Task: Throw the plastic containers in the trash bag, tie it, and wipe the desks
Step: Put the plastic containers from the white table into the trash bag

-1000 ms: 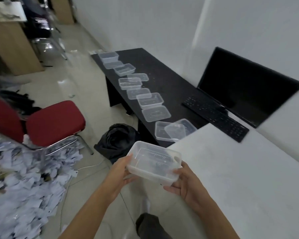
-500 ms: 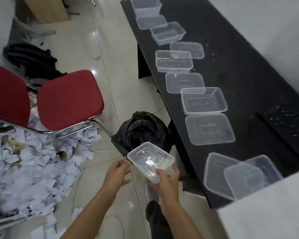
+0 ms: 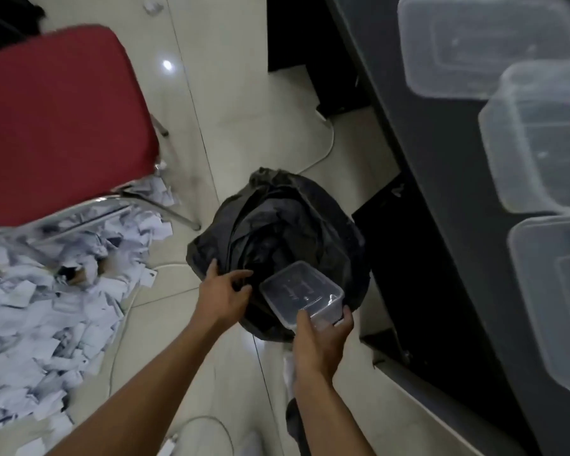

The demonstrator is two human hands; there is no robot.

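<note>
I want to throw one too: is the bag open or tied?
Open: the bag gapes, no knot; the left hand touches its rim, the right hand holds a container over it.

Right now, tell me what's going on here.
A person looks down at a crumpled black plastic trash bag on the floor beside a black desk. The right hand holds a clear rectangular plastic container over the bag's mouth, not yet dropped. The left hand is at the bag's near edge; whether it grips the plastic is unclear. Several more clear containers lie on the desk.
</note>
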